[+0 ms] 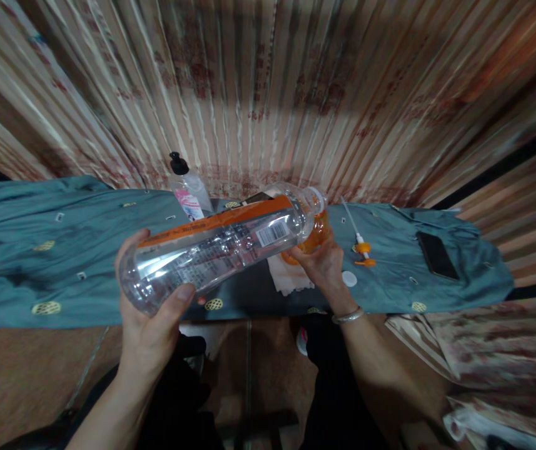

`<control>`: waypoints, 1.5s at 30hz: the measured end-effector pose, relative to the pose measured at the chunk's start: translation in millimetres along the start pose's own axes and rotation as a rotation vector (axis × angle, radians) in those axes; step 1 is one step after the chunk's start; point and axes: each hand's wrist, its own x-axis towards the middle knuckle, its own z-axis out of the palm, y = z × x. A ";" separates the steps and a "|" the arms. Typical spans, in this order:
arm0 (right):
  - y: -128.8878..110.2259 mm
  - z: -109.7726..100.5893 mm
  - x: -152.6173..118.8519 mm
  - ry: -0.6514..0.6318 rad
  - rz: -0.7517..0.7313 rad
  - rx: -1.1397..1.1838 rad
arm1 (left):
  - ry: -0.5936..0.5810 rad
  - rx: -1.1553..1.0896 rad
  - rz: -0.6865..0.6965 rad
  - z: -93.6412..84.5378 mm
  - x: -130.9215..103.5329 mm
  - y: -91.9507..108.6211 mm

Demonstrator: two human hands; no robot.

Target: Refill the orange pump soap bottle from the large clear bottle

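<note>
left hand (142,328) — curled around the tilted clear bottle (216,250)

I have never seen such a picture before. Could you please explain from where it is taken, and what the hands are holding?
There is no machine here, only a person's two bare hands. The camera is worn on the head and looks forward and down. The left hand holds a large clear bottle, tilted, its neck end close to the smaller orange bottle in the right hand. On the teal cloth lie an orange-and-white pump, a white disc and a dark phone. A black-topped bottle stands toward the left.
</note>
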 end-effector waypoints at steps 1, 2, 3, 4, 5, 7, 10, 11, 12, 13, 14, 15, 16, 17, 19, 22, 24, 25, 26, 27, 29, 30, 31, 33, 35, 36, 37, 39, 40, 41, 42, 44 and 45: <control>1.0 0.7 -0.2 0.003 -0.007 -0.004 | -0.002 0.001 0.004 0.0 0.0 -0.4; 2.0 1.5 -0.3 0.006 -0.012 -0.009 | -0.008 0.005 0.006 -0.1 -0.1 -1.0; 2.8 2.1 -0.3 0.008 -0.016 -0.013 | -0.013 0.012 0.006 -0.4 -0.3 -1.7; 3.4 2.5 -0.3 0.010 -0.017 -0.015 | -0.015 0.021 0.007 -0.9 -0.5 -2.4; 3.6 2.8 -0.2 0.013 -0.016 -0.017 | -0.017 0.030 0.007 -1.5 -0.7 -3.2; 3.1 2.4 0.0 0.010 -0.011 -0.017 | -0.020 0.044 0.010 -3.2 -1.2 -4.6; 1.2 0.7 0.5 -0.019 0.002 -0.014 | -0.036 0.059 0.018 -5.7 -1.8 -6.4; 0.8 0.2 0.6 -0.027 0.006 -0.012 | -0.040 0.062 0.017 -6.4 -2.0 -6.9; 0.5 -0.3 0.7 -0.029 0.010 -0.008 | -0.039 0.063 0.015 -6.8 -2.1 -7.3; 0.4 -0.5 0.8 -0.027 0.014 -0.003 | -0.036 0.061 0.012 -7.0 -2.1 -7.6; 0.4 -0.6 0.8 -0.023 0.018 0.002 | -0.032 0.057 0.007 -6.9 -2.1 -7.7; 0.4 -0.7 0.7 -0.020 0.020 0.005 | -0.029 0.052 0.005 -6.5 -2.1 -7.6; 0.2 -0.7 0.6 -0.019 0.022 0.006 | -0.026 0.047 0.004 -6.0 -2.0 -7.4; -0.2 -0.8 0.5 -0.019 0.024 0.005 | -0.025 0.044 0.004 -5.4 -1.9 -7.0; -1.7 -1.4 0.4 -0.024 0.032 0.004 | -0.024 0.043 0.018 -4.1 -1.6 -5.9; -5.0 -3.1 0.8 -0.035 0.046 0.018 | -0.027 0.048 0.033 -3.2 -1.0 -4.1; -6.9 -4.4 1.3 -0.046 0.062 0.014 | -0.020 0.039 0.023 -3.5 -0.7 -3.4; -7.4 -4.8 1.5 -0.052 0.068 0.007 | -0.015 0.032 0.013 -3.7 -0.4 -3.2; -7.5 -5.1 1.8 -0.058 0.073 -0.001 | -0.008 0.024 0.006 -3.8 -0.2 -3.2; -7.2 -5.1 1.9 -0.061 0.073 -0.007 | -0.002 0.018 -0.001 -3.8 0.1 -3.3; -5.4 -4.5 2.0 -0.061 0.060 -0.007 | 0.004 0.006 -0.003 -3.4 0.6 -3.8; -4.0 -3.9 2.0 -0.057 0.051 -0.001 | 0.006 -0.001 0.002 -3.1 0.8 -4.2; -2.5 -3.1 1.9 -0.049 0.040 0.006 | 0.006 -0.008 0.005 -2.9 0.9 -4.6; 0.2 -1.2 1.6 -0.032 0.020 0.017 | 0.005 -0.022 0.005 -2.7 0.8 -5.3; 1.7 0.3 1.2 -0.021 0.008 0.015 | 0.013 -0.030 -0.004 -3.1 0.4 -5.5; 1.8 0.8 1.0 -0.019 0.005 0.011 | 0.016 -0.031 -0.010 -3.3 0.1 -5.5; 1.6 1.0 0.8 -0.018 0.004 0.007 | 0.018 -0.031 -0.014 -3.5 -0.1 -5.4; 0.4 0.8 0.6 -0.021 0.005 0.000 | 0.019 -0.031 -0.018 -3.4 -0.3 -5.1; -0.3 0.6 0.6 -0.022 0.007 -0.001 | 0.022 -0.032 -0.021 -3.2 -0.2 -4.9; -0.9 0.3 0.5 -0.025 0.011 -0.002 | 0.028 -0.034 -0.022 -2.9 -0.1 -4.9; -1.3 0.1 0.5 -0.027 0.015 -0.002 | 0.036 -0.034 -0.023 -2.5 0.1 -4.9; -1.2 0.2 0.4 -0.025 0.017 0.002 | 0.044 -0.032 -0.032 -1.9 0.3 -4.9; -0.7 0.6 0.3 -0.019 0.014 0.009 | 0.045 -0.030 -0.037 -1.8 0.4 -4.9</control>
